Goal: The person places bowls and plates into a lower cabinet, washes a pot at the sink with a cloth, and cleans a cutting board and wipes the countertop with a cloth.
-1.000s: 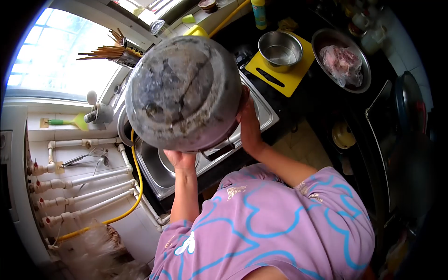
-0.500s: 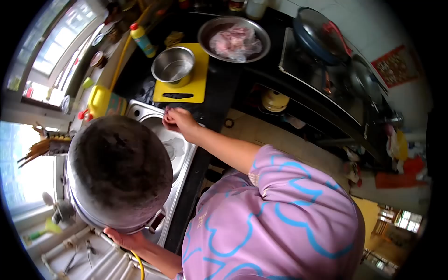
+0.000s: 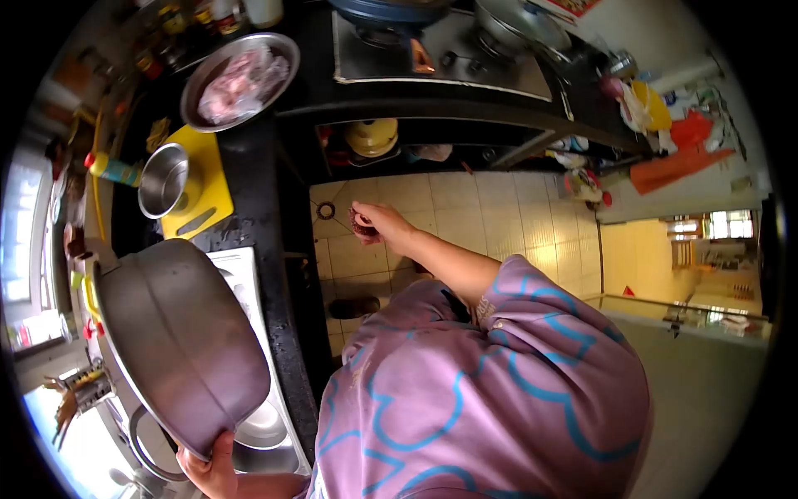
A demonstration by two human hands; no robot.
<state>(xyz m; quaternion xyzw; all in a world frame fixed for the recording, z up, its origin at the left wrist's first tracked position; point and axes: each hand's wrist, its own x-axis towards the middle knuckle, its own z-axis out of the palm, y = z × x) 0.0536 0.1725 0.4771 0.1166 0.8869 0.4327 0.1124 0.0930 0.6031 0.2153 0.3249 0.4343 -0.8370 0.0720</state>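
A large, dark-stained metal pot (image 3: 187, 333) is tilted on its side above the sink (image 3: 274, 358), its outer wall towards me. My left hand (image 3: 212, 466) grips the pot's lower edge, thumb on the outside, near a loop handle (image 3: 141, 437). Its other fingers are partly hidden behind the pot. My right hand (image 3: 378, 226) is away from the pot, over the floor beside the counter. Its fingers are closed on a small dark red, rough-textured thing (image 3: 363, 226), whose kind I cannot make out.
A steel pot (image 3: 164, 181) stands on a yellow cutting board (image 3: 212, 187). Behind it, a metal basin (image 3: 287, 62) holds raw meat in plastic. A bottle (image 3: 116, 170) lies beside the board. The gas stove (image 3: 449, 62) is along the far counter; tiled floor (image 3: 416, 191) lies below.
The pot has turned from showing its blackened bottom to showing its side wall. My right hand has moved from the sink edge out over the floor. The view has swung right.
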